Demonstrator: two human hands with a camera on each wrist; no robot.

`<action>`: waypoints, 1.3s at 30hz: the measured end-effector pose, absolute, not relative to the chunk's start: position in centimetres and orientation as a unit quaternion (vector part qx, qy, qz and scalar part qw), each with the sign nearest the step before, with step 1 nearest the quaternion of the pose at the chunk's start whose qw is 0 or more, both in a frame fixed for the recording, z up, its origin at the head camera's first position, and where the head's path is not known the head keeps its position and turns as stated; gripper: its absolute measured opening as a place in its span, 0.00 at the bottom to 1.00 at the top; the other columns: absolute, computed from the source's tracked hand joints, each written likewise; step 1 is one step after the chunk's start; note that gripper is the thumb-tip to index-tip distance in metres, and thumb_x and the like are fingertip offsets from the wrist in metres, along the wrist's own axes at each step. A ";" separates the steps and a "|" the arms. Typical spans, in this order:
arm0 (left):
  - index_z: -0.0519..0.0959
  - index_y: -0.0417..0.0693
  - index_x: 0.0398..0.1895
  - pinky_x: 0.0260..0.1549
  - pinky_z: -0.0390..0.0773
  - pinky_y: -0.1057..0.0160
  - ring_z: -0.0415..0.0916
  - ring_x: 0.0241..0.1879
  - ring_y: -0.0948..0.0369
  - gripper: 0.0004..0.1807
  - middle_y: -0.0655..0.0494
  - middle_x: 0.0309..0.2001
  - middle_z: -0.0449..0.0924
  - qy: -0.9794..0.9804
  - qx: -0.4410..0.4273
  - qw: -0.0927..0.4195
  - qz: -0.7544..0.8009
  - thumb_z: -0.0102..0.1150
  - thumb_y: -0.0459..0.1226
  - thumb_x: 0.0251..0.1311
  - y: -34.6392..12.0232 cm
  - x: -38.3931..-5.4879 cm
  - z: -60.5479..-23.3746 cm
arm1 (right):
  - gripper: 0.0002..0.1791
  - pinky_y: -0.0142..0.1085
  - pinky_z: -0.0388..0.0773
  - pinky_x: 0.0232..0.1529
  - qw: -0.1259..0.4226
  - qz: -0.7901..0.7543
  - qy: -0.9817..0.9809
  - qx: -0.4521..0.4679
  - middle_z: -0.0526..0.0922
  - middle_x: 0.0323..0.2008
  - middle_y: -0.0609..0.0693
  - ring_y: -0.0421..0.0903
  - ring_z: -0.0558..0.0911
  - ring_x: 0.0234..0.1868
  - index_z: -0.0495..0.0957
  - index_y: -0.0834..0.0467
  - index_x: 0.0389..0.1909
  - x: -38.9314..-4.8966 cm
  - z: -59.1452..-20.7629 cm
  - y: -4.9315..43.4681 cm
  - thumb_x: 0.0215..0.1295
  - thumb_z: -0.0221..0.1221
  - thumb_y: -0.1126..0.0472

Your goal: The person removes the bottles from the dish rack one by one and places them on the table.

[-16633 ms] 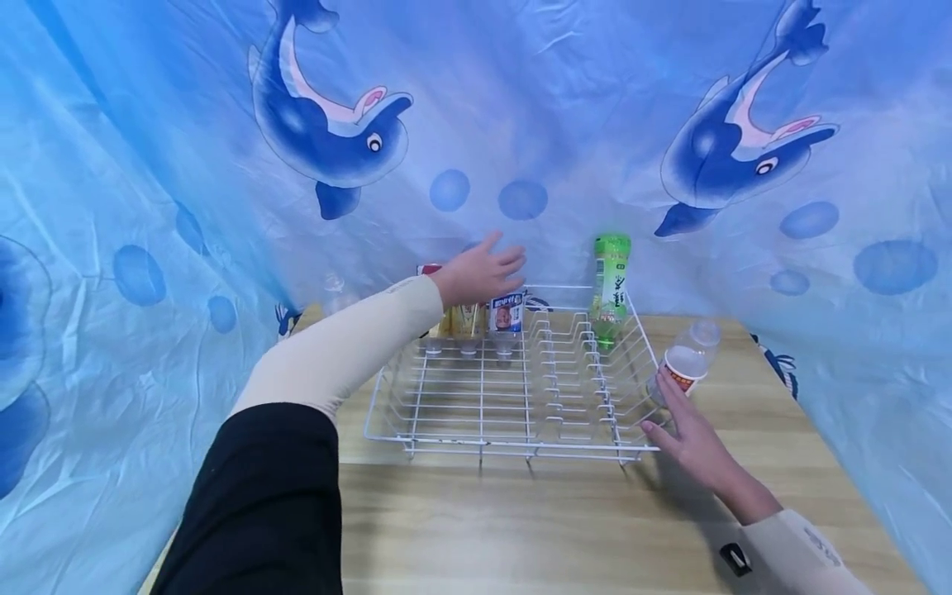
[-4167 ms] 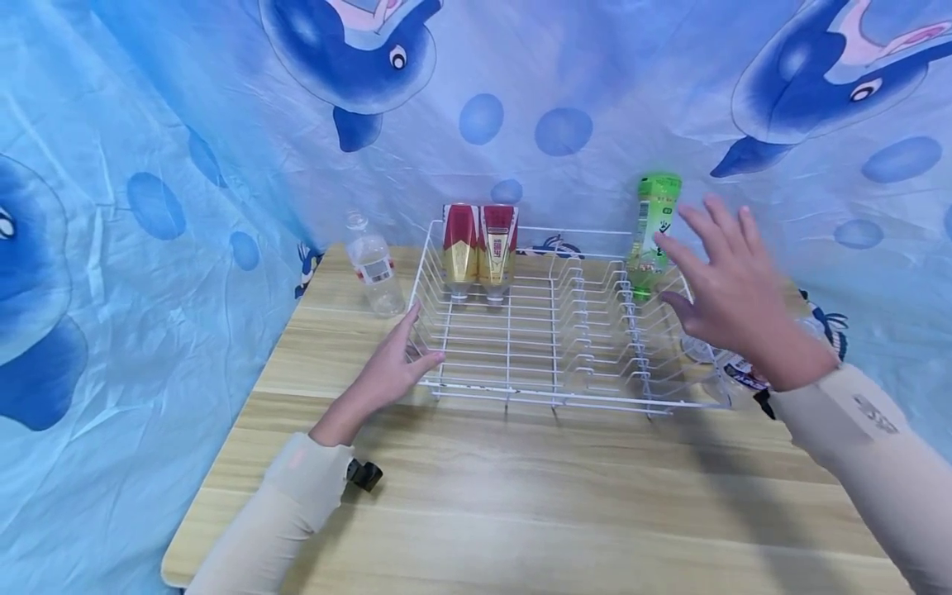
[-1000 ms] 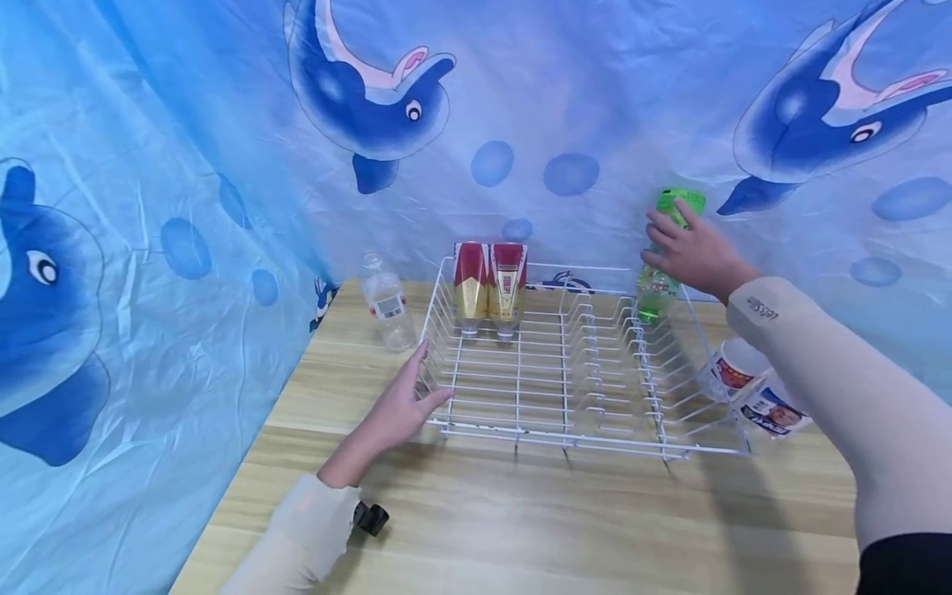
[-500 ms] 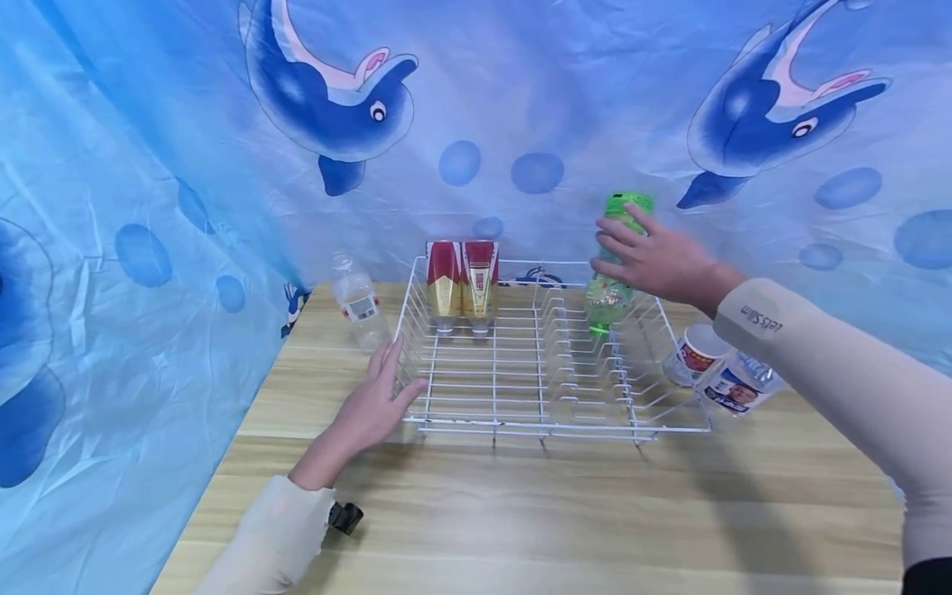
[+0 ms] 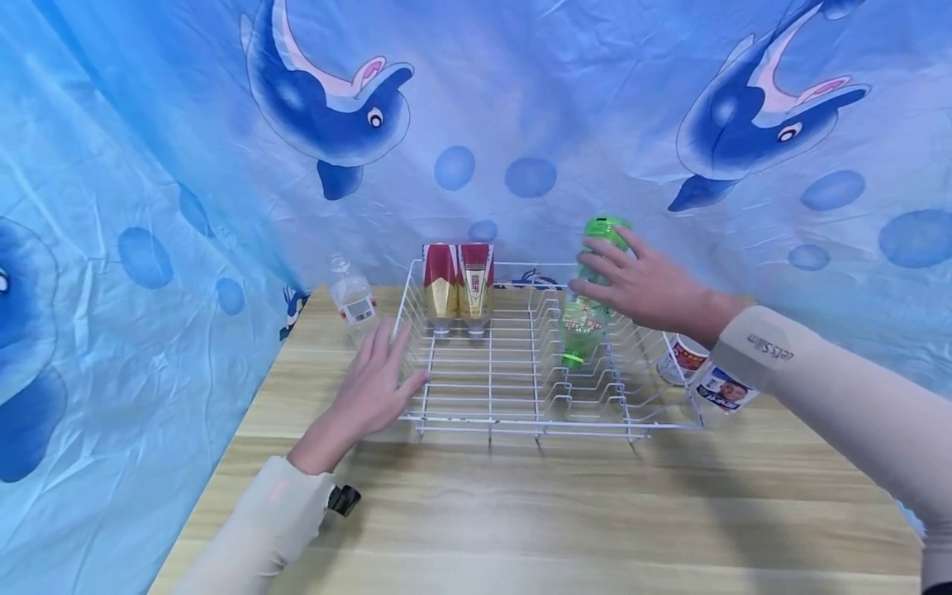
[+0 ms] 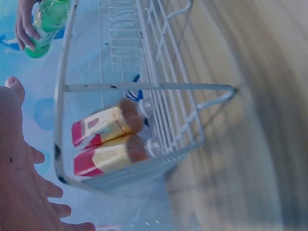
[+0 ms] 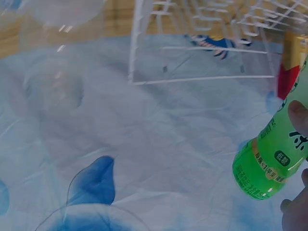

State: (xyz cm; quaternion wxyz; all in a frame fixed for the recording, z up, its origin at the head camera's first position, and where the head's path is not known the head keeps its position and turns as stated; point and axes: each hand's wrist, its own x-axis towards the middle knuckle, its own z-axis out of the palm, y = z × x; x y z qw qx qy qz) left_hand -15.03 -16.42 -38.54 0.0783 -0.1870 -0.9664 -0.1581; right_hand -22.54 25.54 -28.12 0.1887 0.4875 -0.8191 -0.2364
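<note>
My right hand (image 5: 647, 285) grips a green plastic drink bottle (image 5: 583, 330) around its label. Upside down and tilted, it hangs cap-down over the divider prongs of a white wire dish rack (image 5: 513, 424). The right wrist view shows its green base (image 7: 257, 175) and part of the fingers. Beside the rack's left side, my left hand (image 5: 364, 384) has its fingers spread and holds nothing. Two red-and-gold bottles (image 5: 441, 285) stand cap-down side by side in the rack's back left corner; the left wrist view has them beyond the wire side.
Left of the rack, a clear bottle (image 5: 353, 297) with a small label stands on the wooden table (image 5: 483, 512). Along the right side are a clear bottle with a white-and-red label (image 5: 683, 359) and one with a blue picture label (image 5: 721, 388). A blue dolphin-print curtain (image 5: 521, 99) hangs behind.
My right hand took the green bottle from its place in the rack and moved it left and nearer. Earlier, the picture-label bottle stood in the rack; now it is outside, on the right.
</note>
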 end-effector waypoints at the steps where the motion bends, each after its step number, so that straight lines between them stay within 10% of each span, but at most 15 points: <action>1: 0.38 0.53 0.76 0.65 0.43 0.37 0.26 0.72 0.46 0.47 0.45 0.75 0.27 -0.967 -0.188 0.079 -0.154 0.36 0.66 0.64 -16.2 -15.1 -38.3 | 0.50 0.62 0.39 0.67 0.191 -0.222 -0.821 0.490 0.60 0.67 0.63 0.63 0.50 0.71 0.63 0.51 0.69 -22.3 -28.2 25.4 0.39 0.70 0.72; 26: 0.32 0.60 0.76 0.68 0.38 0.44 0.24 0.72 0.51 0.52 0.49 0.75 0.31 -0.959 -0.248 0.061 -0.125 0.42 0.69 0.58 -10.9 -16.2 -35.4 | 0.47 0.55 0.60 0.63 0.204 0.036 -0.851 0.483 0.66 0.63 0.60 0.59 0.60 0.67 0.68 0.55 0.64 -17.9 -29.7 21.9 0.38 0.73 0.75; 39: 0.37 0.54 0.76 0.67 0.45 0.43 0.34 0.73 0.48 0.54 0.46 0.75 0.41 -0.946 -0.288 0.082 -0.121 0.44 0.70 0.55 -8.6 -16.4 -35.1 | 0.46 0.52 0.55 0.67 0.175 0.148 -0.850 0.475 0.66 0.64 0.60 0.58 0.60 0.67 0.66 0.57 0.65 -16.6 -30.8 20.6 0.41 0.68 0.79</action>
